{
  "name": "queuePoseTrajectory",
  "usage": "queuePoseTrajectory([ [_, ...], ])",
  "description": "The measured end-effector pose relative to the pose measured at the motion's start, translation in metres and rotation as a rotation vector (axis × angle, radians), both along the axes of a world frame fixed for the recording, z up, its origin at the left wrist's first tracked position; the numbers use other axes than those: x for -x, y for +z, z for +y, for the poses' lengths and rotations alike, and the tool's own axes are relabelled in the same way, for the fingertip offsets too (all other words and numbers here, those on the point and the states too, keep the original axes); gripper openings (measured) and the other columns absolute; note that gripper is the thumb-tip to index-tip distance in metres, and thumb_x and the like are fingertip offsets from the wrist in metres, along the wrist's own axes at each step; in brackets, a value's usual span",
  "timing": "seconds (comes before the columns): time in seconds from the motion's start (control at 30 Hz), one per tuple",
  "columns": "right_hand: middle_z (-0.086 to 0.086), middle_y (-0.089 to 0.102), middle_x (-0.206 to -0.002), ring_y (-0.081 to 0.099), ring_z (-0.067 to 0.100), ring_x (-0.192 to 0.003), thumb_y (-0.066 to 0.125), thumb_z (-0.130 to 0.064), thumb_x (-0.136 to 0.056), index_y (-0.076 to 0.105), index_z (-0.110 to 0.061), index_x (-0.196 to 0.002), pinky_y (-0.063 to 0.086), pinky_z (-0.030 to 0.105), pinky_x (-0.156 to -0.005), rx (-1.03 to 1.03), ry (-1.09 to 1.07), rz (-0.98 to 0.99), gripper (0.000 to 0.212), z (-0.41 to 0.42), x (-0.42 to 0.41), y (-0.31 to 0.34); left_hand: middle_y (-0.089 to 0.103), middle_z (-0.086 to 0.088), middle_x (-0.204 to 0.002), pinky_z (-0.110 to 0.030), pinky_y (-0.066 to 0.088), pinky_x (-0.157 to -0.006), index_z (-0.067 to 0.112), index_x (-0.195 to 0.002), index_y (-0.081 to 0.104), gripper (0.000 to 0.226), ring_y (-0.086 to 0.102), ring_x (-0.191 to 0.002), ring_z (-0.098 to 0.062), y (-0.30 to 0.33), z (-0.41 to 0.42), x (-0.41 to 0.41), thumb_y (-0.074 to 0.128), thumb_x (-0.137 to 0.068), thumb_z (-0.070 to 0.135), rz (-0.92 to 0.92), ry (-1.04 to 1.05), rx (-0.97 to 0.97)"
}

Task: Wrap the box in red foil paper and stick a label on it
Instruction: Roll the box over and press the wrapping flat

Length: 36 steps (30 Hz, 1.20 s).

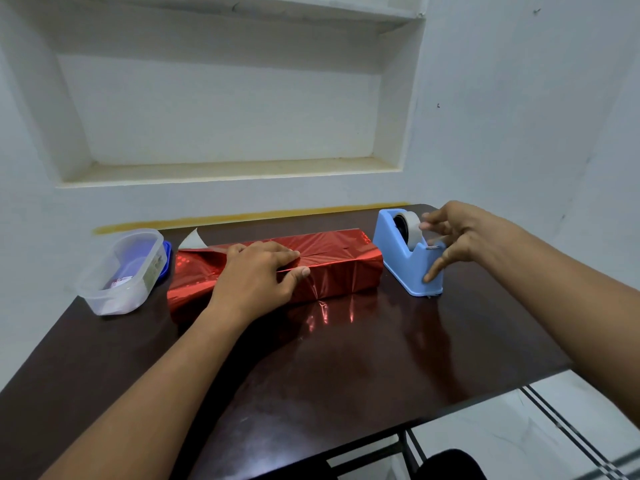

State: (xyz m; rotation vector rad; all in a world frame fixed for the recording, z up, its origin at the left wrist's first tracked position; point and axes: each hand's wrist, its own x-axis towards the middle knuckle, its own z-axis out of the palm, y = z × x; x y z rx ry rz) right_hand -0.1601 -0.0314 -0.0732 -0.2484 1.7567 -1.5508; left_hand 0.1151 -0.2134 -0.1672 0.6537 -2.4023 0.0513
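Note:
A long box wrapped in shiny red foil paper lies across the dark table. My left hand lies flat on its top and front, pressing the foil seam down near the middle. Loose foil sticks out at the box's left end, with a white corner of its underside turned up. My right hand hovers over the light blue tape dispenser to the right of the box. Its fingers are spread, with fingertips at the white tape roll and the thumb on the dispenser's front.
A clear plastic container with small items inside sits at the table's left, on a blue lid. The dark brown table ends close at the right and near edges. A white wall niche lies behind.

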Motion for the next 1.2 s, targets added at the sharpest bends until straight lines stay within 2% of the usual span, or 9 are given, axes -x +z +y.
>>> queuePoseTrajectory([
  [0.17, 0.000, 0.058, -0.101, 0.049, 0.020, -0.122, 0.051, -0.011, -0.098, 0.066, -0.013, -0.101, 0.038, 0.089, -0.078, 0.150, -0.106, 0.039, 0.016, 0.007, -0.009, -0.007, 0.071, 0.011, -0.129, -0.048, 0.040, -0.106, 0.030, -0.128, 0.073, 0.051, 0.061, -0.124, -0.011, 0.001, 0.002, 0.000, 0.055, -0.095, 0.065, 0.001, 0.001, -0.004],
  [0.3, 0.000, 0.060, -0.099, 0.055, 0.021, -0.108, 0.057, -0.011, -0.093, 0.070, -0.015, -0.106, 0.044, 0.084, -0.076, 0.247, -0.186, 0.071, 0.020, 0.017, -0.014, -0.022, 0.071, 0.010, -0.130, -0.049, 0.041, -0.106, 0.030, -0.129, 0.073, 0.052, 0.061, -0.124, -0.012, 0.003, 0.003, 0.000, 0.055, -0.095, 0.065, -0.011, 0.001, -0.008],
  [0.4, 0.000, 0.059, -0.090, 0.056, 0.027, -0.099, 0.066, -0.015, -0.089, 0.071, -0.013, -0.096, 0.050, 0.075, -0.075, 0.285, -0.213, 0.096, 0.009, 0.024, -0.020, -0.036, 0.071, 0.009, -0.130, -0.051, 0.042, -0.107, 0.030, -0.129, 0.073, 0.052, 0.061, -0.125, -0.013, 0.004, 0.004, 0.000, 0.055, -0.095, 0.065, -0.014, 0.003, -0.013],
  [0.5, 0.000, 0.057, -0.080, 0.051, 0.026, -0.098, 0.073, -0.015, -0.087, 0.071, -0.010, -0.087, 0.053, 0.066, -0.072, 0.322, -0.261, 0.136, 0.005, 0.027, -0.026, -0.049, 0.071, 0.009, -0.129, -0.052, 0.043, -0.106, 0.029, -0.128, 0.073, 0.052, 0.062, -0.124, -0.014, 0.004, 0.004, -0.001, 0.055, -0.095, 0.064, -0.018, 0.000, -0.013],
  [0.63, 0.002, 0.056, -0.073, 0.057, 0.023, -0.099, 0.074, -0.009, -0.087, 0.070, -0.008, -0.082, 0.052, 0.066, -0.078, 0.365, -0.325, 0.109, 0.006, 0.030, -0.030, -0.063, 0.073, 0.008, -0.127, -0.052, 0.045, -0.105, 0.028, -0.126, 0.075, 0.053, 0.063, -0.121, -0.015, 0.004, 0.004, -0.001, 0.054, -0.095, 0.066, -0.020, -0.004, -0.021],
  [0.77, 0.004, 0.060, -0.081, 0.062, 0.019, -0.096, 0.075, -0.009, -0.088, 0.067, -0.008, -0.083, 0.057, 0.059, -0.084, 0.340, -0.310, 0.094, 0.009, 0.033, -0.025, -0.076, 0.073, 0.008, -0.126, -0.052, 0.045, -0.104, 0.028, -0.125, 0.075, 0.053, 0.063, -0.121, -0.015, 0.005, 0.004, -0.001, 0.054, -0.095, 0.066, -0.018, -0.006, -0.020],
  [0.9, 0.008, 0.071, -0.113, 0.068, 0.019, -0.101, 0.087, -0.017, -0.075, 0.072, -0.005, -0.082, 0.063, 0.047, -0.079, 0.186, -0.334, 0.157, 0.021, 0.032, -0.013, -0.088, 0.073, 0.009, -0.125, -0.052, 0.046, -0.103, 0.029, -0.123, 0.076, 0.064, 0.064, -0.120, -0.014, 0.004, 0.004, -0.001, 0.043, -0.090, 0.073, -0.017, -0.013, -0.042],
  [1.0, 0.007, 0.072, -0.111, 0.070, 0.023, -0.099, 0.091, -0.021, -0.061, 0.076, -0.008, -0.089, 0.065, 0.045, -0.068, 0.091, -0.374, 0.238, 0.035, 0.030, -0.007, -0.090, 0.073, 0.010, -0.125, -0.052, 0.045, -0.104, 0.029, -0.123, 0.076, 0.068, 0.064, -0.120, -0.014, 0.005, 0.005, -0.001, 0.039, -0.089, 0.074, -0.020, -0.019, -0.055],
  [1.2, 0.012, 0.073, -0.107, 0.071, 0.025, -0.096, 0.090, -0.011, -0.068, 0.074, -0.003, -0.092, 0.064, 0.049, -0.063, 0.015, -0.347, 0.314, 0.030, 0.032, -0.006, -0.081, 0.073, 0.010, -0.126, -0.051, 0.045, -0.104, 0.029, -0.125, 0.075, 0.070, 0.064, -0.121, -0.013, 0.007, 0.007, -0.001, 0.037, -0.089, 0.075, -0.050, -0.008, -0.063],
])
